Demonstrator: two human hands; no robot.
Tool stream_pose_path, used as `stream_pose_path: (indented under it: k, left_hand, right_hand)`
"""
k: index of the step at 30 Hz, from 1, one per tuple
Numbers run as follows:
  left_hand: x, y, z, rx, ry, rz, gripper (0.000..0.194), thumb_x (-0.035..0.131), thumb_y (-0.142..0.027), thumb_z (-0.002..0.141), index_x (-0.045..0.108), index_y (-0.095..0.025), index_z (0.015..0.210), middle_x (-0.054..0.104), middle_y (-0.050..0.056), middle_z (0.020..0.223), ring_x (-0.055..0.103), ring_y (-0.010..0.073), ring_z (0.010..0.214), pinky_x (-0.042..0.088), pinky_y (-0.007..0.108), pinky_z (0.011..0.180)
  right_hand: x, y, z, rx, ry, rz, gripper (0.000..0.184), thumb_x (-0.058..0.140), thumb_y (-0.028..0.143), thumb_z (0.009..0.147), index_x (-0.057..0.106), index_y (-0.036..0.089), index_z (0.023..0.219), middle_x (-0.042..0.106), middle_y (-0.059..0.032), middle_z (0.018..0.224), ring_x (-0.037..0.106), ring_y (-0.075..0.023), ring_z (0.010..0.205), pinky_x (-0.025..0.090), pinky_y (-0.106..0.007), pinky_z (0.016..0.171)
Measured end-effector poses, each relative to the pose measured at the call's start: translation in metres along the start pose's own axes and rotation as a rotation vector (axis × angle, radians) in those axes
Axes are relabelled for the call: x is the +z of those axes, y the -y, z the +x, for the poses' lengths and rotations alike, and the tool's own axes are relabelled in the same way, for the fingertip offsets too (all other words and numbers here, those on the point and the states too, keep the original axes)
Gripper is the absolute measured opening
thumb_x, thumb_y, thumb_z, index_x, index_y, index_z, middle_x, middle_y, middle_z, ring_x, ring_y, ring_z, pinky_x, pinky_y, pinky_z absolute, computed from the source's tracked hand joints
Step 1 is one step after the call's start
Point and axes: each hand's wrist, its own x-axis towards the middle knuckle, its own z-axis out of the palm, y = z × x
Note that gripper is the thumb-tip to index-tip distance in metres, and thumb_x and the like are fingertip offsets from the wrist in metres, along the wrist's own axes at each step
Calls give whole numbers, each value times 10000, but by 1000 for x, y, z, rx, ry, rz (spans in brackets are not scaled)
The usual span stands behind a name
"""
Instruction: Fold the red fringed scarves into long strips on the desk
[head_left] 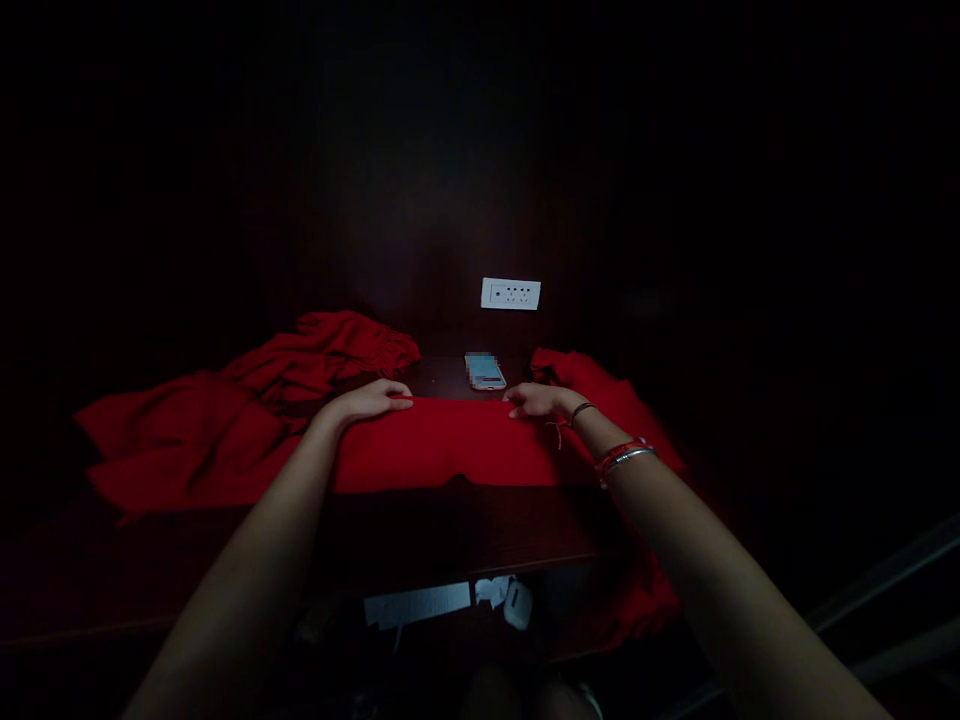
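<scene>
Cloth (pixel 457 440), a plain red strip, is lying flat on the dark table (pixel 450 530) here in the head view, and both bare hands are gripping its far edge! The left hand (pixel 371 400) is pinching with its thumb on the near face; the right hand (pixel 536 400) is matching it, further along the same edge. Spaced like that, they're probably holding the stretch between them straight and even. Out left, a rumpled red heap (pixel 322 350) is sprawling; out right, more red fabric (pixel 600 390) is bunching, perhaps lying aside so the middle is sitting smooth. Whether it's all one piece, the gloom is hiding. Just behind the edge, a phone (pixel 486 372) is resting screen up, likely there to be visible without crowding the cloth, and a wall socket (pixel 511 294) is showing above it. Down below, a small white case (pixel 518 605) is sitting under the tabletop.
</scene>
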Motion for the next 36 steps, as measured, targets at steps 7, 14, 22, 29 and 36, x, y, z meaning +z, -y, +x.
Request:
stream_pose_path:
  k: [7, 14, 22, 29, 36]
  left_hand:
    - [0, 9, 4, 15, -131, 169, 305, 498, -406, 621, 547, -170, 808, 566, 4, 779, 500, 140, 724, 361, 208, 658]
    - [-2, 6, 3, 1, -153, 186, 325, 374, -454, 704, 495, -158, 764, 530, 16, 760, 484, 138, 698, 373, 218, 634]
    - [-28, -52, -32, 65, -126, 110, 361, 369, -479, 726, 509, -168, 845, 536, 11, 822, 481, 149, 770, 367, 230, 687]
    - [-32, -16, -3, -92, 224, 377, 328, 457, -466, 662, 534, -153, 720, 559, 12, 727, 501, 138, 668, 367, 205, 580]
    - [-9, 20, -4, 57, 25, 735, 334, 319, -434, 779, 523, -170, 810, 564, 49, 782, 509, 151, 715, 357, 228, 642]
  right_hand:
    - [-12, -4, 1, 114, -14, 57, 205, 540, 156, 657, 604, 103, 844, 612, -46, 769, 511, -107, 633, 349, -179, 551]
    - [-15, -3, -11, 78, 64, 501, 297, 476, 186, 714, 540, 97, 990, 580, -79, 961, 537, -97, 732, 390, -175, 629]
    - [-47, 1, -55, 58, 210, 731, 291, 506, 248, 713, 553, 125, 971, 600, -66, 922, 551, -108, 725, 413, -210, 650]
    - [-31, -16, -31, 1, 2, 247, 224, 509, 246, 715, 575, 142, 902, 596, -45, 875, 534, -142, 772, 398, -231, 690]
    - [23, 2, -23, 72, -475, -317, 400, 475, 274, 742, 439, 211, 1135, 448, -102, 1115, 385, -245, 1030, 344, -376, 815]
